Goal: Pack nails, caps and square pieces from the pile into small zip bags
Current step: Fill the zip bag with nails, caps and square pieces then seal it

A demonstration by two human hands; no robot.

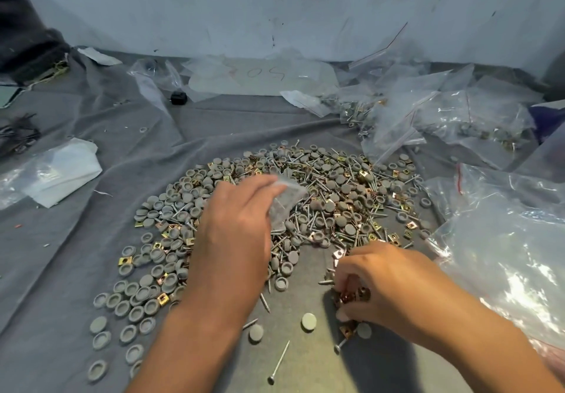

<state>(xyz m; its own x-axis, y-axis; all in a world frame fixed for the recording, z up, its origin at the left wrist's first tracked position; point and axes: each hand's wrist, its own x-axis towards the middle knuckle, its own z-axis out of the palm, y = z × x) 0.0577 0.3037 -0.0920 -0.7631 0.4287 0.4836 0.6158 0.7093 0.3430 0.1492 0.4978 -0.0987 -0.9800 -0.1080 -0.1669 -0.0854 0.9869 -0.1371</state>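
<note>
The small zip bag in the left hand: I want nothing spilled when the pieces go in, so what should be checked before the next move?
1. Left hand holds the small zip bag: ok.
2. Bag mouth open: cannot tell, the bag is blurred.
3. Right hand grips square pieces: ok.
4. Nails and caps also in that grip: cannot tell.
5. Bag close to the right hand: not ok, it hangs over the pile, apart.
6. Loose nail near the wrists: ok, lying apart.

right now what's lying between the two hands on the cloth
In the head view, a strip of the pile runs between the left hand and right hand: grey caps and nails, then bare grey cloth.
</note>
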